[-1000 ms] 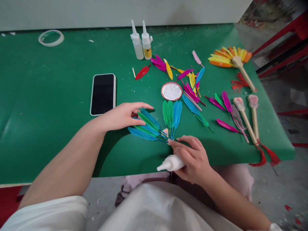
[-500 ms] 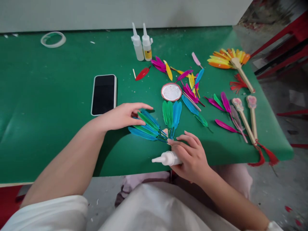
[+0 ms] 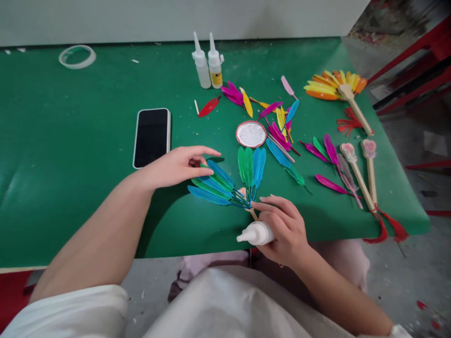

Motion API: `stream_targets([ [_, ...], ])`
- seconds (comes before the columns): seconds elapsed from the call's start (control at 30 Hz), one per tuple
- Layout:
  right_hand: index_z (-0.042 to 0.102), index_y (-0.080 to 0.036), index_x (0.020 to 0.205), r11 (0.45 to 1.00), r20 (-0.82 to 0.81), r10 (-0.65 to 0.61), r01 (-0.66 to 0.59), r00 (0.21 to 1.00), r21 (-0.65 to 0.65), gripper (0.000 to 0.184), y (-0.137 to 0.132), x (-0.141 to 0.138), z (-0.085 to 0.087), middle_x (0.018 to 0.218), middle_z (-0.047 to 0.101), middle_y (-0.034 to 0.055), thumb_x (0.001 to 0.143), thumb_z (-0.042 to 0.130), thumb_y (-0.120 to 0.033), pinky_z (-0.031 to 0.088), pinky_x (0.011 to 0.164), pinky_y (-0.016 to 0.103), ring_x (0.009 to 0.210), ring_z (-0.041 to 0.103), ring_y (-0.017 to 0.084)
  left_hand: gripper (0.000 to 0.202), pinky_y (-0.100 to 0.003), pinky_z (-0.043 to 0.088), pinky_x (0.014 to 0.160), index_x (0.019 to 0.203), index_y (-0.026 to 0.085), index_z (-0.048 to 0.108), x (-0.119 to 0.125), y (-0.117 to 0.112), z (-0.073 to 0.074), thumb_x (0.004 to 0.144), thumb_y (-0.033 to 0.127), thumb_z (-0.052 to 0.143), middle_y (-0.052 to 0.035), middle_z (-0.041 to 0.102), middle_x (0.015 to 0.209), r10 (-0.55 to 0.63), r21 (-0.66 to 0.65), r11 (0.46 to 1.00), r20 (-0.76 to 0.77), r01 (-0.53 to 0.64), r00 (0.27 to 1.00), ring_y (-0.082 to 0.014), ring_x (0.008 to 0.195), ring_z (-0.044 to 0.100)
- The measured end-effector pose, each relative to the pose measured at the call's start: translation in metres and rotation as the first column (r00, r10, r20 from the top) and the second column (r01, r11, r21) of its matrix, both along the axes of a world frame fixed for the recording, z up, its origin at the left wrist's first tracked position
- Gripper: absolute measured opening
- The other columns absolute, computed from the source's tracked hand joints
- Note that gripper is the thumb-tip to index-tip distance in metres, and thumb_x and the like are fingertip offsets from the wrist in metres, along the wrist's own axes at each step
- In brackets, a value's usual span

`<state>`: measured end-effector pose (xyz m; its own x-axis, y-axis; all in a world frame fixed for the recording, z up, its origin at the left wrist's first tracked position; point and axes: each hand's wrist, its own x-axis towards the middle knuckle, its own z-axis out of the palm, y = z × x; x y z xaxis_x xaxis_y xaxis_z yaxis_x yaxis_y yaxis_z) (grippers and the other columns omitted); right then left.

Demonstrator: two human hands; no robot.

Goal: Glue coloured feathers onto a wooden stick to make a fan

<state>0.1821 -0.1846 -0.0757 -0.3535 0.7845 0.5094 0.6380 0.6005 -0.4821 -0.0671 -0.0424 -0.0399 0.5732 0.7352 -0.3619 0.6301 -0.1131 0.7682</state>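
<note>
A fan of blue and green feathers lies near the table's front edge, its quills meeting over the head of a wooden stick. More green and blue feathers stand out from the same spot, with a gap between the two groups. My left hand hovers at the tips of the left-hand feathers, fingers apart, the thumb just over them. Wrapped in my right hand is a white glue bottle, its nozzle pointing left. The right index finger is close to the quills.
Behind are a round white lid, loose feathers and two glue bottles. A phone lies left, a tape roll far left. To the right are two wooden sticks with red tassels and a yellow-orange feather fan.
My right hand has drawn slightly to the right with the glue bottle, uncovering part of the wooden stick. My left hand has shifted a little up and left, away from the feathers.
</note>
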Motion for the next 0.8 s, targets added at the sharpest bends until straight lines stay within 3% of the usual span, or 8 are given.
stream_targets([
  [0.3,0.054,-0.017,0.09,0.998,0.026,0.052,-0.052,0.998,-0.029,0.022,0.0006,-0.002,-0.0016,0.094,0.07,0.0085,0.07,0.06,-0.021,0.054,0.081,0.039,0.098,0.064,0.024,0.047,-0.022,0.049,0.064,0.12,0.022,0.055,-0.0014,0.0019,-0.0055,0.076,0.036,0.065,-0.0014,0.063,0.079,0.023,-0.044,0.999,0.049,-0.021,0.999,-0.012,0.072,0.058],
  [0.53,0.052,-0.018,0.09,0.994,-0.012,0.087,-0.088,0.996,-0.065,0.019,-0.0003,-0.0035,-0.0027,0.087,0.069,0.0071,0.072,0.057,-0.017,0.054,0.091,0.038,0.097,0.065,0.02,0.043,-0.022,0.049,0.064,0.117,0.021,0.058,0.0008,-0.0001,-0.004,0.077,0.036,0.063,-0.0017,0.064,0.079,0.005,-0.044,0.999,0.023,-0.004,1.0,-0.0129,0.074,0.059],
  [0.8,0.052,-0.018,0.093,0.996,-0.016,0.086,-0.086,0.996,-0.028,0.021,0.0013,-0.0039,-0.0008,0.087,0.069,0.0082,0.073,0.055,-0.017,0.056,0.086,0.037,0.097,0.065,0.022,0.044,-0.018,0.037,0.052,0.125,0.025,0.052,0.0021,-0.0019,0.0032,0.084,0.04,0.054,0.0016,0.057,0.07,-0.022,0.009,1.0,-0.022,0.022,1.0,-0.008,0.058,0.046],
])
